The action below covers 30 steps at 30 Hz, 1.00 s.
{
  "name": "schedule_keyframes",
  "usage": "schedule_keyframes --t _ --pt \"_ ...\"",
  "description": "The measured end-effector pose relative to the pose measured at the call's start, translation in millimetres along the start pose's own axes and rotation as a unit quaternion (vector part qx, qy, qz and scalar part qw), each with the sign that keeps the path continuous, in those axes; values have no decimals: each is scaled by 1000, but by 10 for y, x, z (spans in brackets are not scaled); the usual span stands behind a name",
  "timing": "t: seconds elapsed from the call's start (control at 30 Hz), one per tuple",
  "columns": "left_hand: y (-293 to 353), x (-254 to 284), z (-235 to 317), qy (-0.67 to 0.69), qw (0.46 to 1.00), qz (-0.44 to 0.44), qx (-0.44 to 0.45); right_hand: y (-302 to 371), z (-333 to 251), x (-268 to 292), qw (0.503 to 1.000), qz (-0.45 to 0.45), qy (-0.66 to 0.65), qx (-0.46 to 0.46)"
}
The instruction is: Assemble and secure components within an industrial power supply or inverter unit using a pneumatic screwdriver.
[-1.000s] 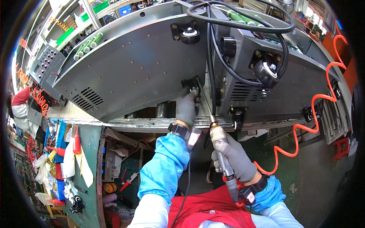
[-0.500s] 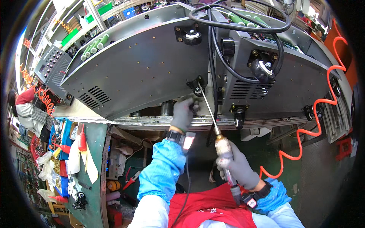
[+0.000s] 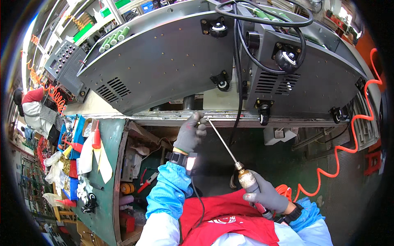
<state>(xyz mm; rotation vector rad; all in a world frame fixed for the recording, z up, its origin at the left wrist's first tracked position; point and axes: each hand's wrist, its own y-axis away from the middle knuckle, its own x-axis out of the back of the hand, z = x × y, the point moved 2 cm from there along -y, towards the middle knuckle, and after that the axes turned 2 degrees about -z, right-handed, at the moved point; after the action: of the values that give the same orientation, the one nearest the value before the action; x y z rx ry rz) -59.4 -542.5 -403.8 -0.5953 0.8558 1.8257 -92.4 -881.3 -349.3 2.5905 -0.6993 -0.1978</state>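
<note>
My right hand (image 3: 269,194), in a grey glove, is wrapped round the handle of a pneumatic screwdriver (image 3: 247,180). Its long thin shaft slants up and left, the tip standing off the black caster (image 3: 221,82). My gloved left hand (image 3: 190,133) is curled closed near that tip; whatever its fingertips pinch is too small to make out. Beyond both hands, a dark grey metal cabinet panel (image 3: 164,65) shows its face with casters and several small brass-coloured screws. A second grey cabinet (image 3: 303,90) with slotted vents and casters stands at its right.
A thick black cable (image 3: 237,61) loops over the cabinets and hangs between them. An orange coiled air hose (image 3: 337,156) runs down the right side. The green side bench (image 3: 107,143) at left holds blue bins, red bottles and bags. A person (image 3: 37,110) works far left.
The screwdriver tip has come away from the caster and moved toward me. My left hand has drawn back from the caster too, and the cabinets sit slightly farther right in view.
</note>
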Motion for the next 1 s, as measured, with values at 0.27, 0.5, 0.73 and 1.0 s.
schedule_keyframes --t 0.27,0.5,0.73,1.0 --pt "161 -31 25 84 996 1 41 131 1 -84 1000 1 1 1" --pt "220 3 -78 17 999 -40 0 192 5 -91 1000 -5 27 4" --pt "223 -73 -125 50 998 -8 30 178 63 -83 998 -14 65 -3" --pt "260 -124 -49 -28 999 -6 32 182 62 -97 996 20 82 18"
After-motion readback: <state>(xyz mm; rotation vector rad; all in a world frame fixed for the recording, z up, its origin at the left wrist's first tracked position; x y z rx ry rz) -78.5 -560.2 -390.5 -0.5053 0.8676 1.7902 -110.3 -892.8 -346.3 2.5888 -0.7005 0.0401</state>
